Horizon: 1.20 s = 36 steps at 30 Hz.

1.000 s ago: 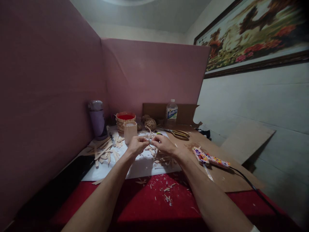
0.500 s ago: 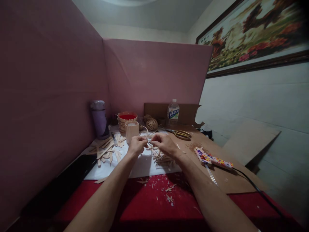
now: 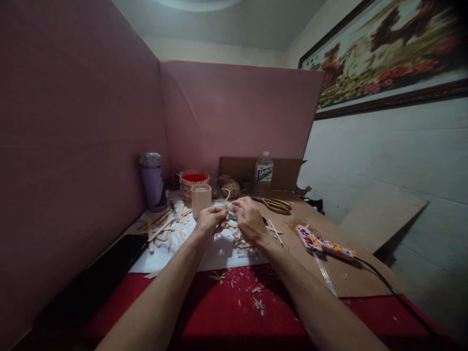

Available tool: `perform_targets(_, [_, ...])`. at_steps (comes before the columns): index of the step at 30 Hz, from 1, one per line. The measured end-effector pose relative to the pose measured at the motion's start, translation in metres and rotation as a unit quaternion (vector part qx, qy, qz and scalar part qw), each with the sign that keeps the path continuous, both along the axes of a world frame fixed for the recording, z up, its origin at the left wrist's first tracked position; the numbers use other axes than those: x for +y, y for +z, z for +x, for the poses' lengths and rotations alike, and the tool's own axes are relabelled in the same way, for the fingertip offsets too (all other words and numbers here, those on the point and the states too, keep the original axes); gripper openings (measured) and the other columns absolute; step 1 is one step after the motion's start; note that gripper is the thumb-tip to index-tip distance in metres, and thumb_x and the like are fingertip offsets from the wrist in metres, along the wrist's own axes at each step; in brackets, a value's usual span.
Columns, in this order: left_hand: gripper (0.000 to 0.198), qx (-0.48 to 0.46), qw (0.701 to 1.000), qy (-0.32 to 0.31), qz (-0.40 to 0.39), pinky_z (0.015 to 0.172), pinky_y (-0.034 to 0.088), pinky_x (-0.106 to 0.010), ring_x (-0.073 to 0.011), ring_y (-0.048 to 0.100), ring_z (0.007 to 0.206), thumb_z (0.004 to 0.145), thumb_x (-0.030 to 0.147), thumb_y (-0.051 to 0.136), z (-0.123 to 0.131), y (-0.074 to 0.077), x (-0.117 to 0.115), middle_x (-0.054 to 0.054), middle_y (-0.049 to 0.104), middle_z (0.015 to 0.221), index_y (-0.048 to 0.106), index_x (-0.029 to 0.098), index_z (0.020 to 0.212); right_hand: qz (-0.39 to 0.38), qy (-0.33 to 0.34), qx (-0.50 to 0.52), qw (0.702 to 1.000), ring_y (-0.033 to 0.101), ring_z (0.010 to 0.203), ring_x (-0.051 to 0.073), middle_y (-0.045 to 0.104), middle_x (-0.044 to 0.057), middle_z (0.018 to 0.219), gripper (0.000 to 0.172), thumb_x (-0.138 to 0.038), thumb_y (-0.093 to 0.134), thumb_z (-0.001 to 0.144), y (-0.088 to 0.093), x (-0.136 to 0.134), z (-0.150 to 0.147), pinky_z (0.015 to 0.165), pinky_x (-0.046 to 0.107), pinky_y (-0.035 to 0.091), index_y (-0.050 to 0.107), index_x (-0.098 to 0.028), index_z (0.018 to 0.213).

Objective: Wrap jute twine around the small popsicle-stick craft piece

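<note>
Between my two hands is a piece of twine [image 3: 228, 195], its end curling up above the fingers. My left hand [image 3: 212, 220] pinches it from the left. My right hand [image 3: 250, 218] is closed at its other side, fingertips close to the left ones; the fingers partly hide what lies between them. Just behind my left hand stands a small cup covered in wooden sticks [image 3: 201, 199]. A larger stick-covered container with a red inside [image 3: 185, 191] is behind that cup. Wood scraps [image 3: 241, 239] lie on the white paper under my hands.
Craft sticks [image 3: 161, 229] lie scattered left, near a purple bottle [image 3: 152, 183]. At the back are a ball of twine [image 3: 231, 187] and a clear labelled bottle [image 3: 263, 173]. Scissors [image 3: 278, 204] and a flowery glue gun [image 3: 323, 242] with a cord rest on cardboard [image 3: 360, 278] at right.
My hands have come closer together around the twine, and its loose end now stands up between them. A thin stick shows beside my right wrist. The view has shifted slightly.
</note>
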<state>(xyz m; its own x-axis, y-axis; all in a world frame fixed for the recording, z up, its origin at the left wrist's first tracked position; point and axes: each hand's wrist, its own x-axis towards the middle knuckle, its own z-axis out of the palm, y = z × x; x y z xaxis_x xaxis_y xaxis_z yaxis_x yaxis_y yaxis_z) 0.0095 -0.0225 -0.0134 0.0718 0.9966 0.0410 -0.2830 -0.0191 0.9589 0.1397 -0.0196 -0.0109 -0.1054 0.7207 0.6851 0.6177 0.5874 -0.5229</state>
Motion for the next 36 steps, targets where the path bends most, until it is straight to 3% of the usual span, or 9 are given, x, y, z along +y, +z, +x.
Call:
perform_targets(5, [0.022,0.042,0.998,-0.027,0.043,0.032,0.016,-0.016,-0.0025,0.036,0.031,0.057,0.027,0.067,0.003,0.001,-0.004,0.000,0.054,0.047,0.055,0.010,0.062,-0.138,0.124,0.018,0.982,0.046,0.055,0.011,0.052,0.001,0.058,0.036,-0.036,0.033,0.084,-0.013,0.013,-0.003,0.053,0.022,0.033,0.053,-0.015,0.063])
perform_targets(12, [0.010,0.151,0.986,-0.049,0.056,0.031,0.018,-0.017,-0.0029,0.032,0.028,0.060,0.018,0.058,0.007,0.006,-0.008,0.002,0.049,0.040,0.054,0.010,0.055,-0.154,0.110,-0.030,0.981,0.036,0.049,0.009,0.042,-0.002,0.050,0.034,-0.038,0.043,0.076,-0.007,0.017,0.009,0.045,0.020,0.024,0.051,-0.014,0.054])
perform_targets(16, [0.006,0.225,0.971,0.000,0.086,0.032,0.022,-0.016,-0.0032,0.035,0.028,0.061,0.016,0.056,0.006,0.005,-0.006,0.002,0.050,0.041,0.057,0.010,0.059,-0.217,0.121,-0.011,0.969,0.031,0.044,0.007,0.039,-0.002,0.048,0.034,-0.038,0.043,0.075,-0.002,0.012,0.011,0.042,0.020,0.021,0.050,-0.013,0.052])
perform_targets(21, [0.007,0.290,0.949,0.030,0.121,0.033,0.025,-0.016,-0.0039,0.037,0.030,0.061,0.017,0.056,0.003,-0.001,0.003,0.002,0.051,0.041,0.060,0.011,0.061,-0.343,0.227,0.058,0.909,0.020,0.038,0.005,0.033,-0.005,0.044,0.034,-0.043,0.045,0.074,0.000,0.006,0.018,0.036,0.020,0.014,0.055,-0.013,0.062])
perform_targets(24, [0.010,0.323,0.935,0.045,0.137,0.034,0.027,-0.017,-0.0045,0.038,0.031,0.062,0.019,0.056,0.002,-0.005,0.006,0.001,0.052,0.042,0.062,0.011,0.062,-0.362,0.280,0.081,0.885,0.021,0.037,0.004,0.032,-0.006,0.044,0.032,-0.044,0.052,0.070,-0.001,0.006,0.024,0.036,0.019,0.013,0.056,-0.012,0.065])
perform_targets(27, [0.012,0.385,0.904,0.060,0.174,0.038,0.031,-0.018,-0.0063,0.043,0.036,0.064,0.019,0.054,0.002,-0.005,0.004,0.000,0.056,0.047,0.064,0.012,0.064,-0.362,0.292,0.073,0.882,0.024,0.038,0.004,0.035,-0.005,0.045,0.027,-0.039,0.056,0.068,-0.001,0.005,0.026,0.036,0.019,0.014,0.055,-0.012,0.062])
perform_targets(30, [0.016,0.488,0.834,0.100,0.239,0.049,0.035,-0.020,-0.0099,0.052,0.050,0.068,0.018,0.051,-0.001,-0.001,-0.002,-0.003,0.060,0.054,0.066,0.015,0.064,-0.337,0.257,0.063,0.904,0.026,0.040,0.004,0.037,-0.005,0.045,0.023,-0.035,0.055,0.067,0.000,0.007,0.024,0.038,0.020,0.016,0.056,-0.012,0.061])
perform_targets(33, [0.019,0.569,0.767,0.151,0.256,0.056,0.035,-0.023,-0.0133,0.055,0.061,0.070,0.021,0.049,-0.003,0.005,-0.007,-0.006,0.064,0.062,0.068,0.017,0.065,-0.276,0.202,0.065,0.937,0.029,0.043,0.005,0.038,-0.005,0.045,0.021,-0.030,0.055,0.064,0.001,0.011,0.020,0.041,0.020,0.019,0.054,-0.012,0.053])
perform_targets(36, [0.022,0.574,0.772,0.116,0.249,0.056,0.034,-0.023,-0.0132,0.055,0.061,0.073,0.028,0.049,0.000,0.006,-0.009,-0.006,0.065,0.065,0.069,0.019,0.069,-0.258,0.184,0.109,0.942,0.033,0.045,0.006,0.042,-0.003,0.045,0.019,-0.025,0.053,0.062,0.001,0.012,0.017,0.043,0.019,0.022,0.051,-0.013,0.049])
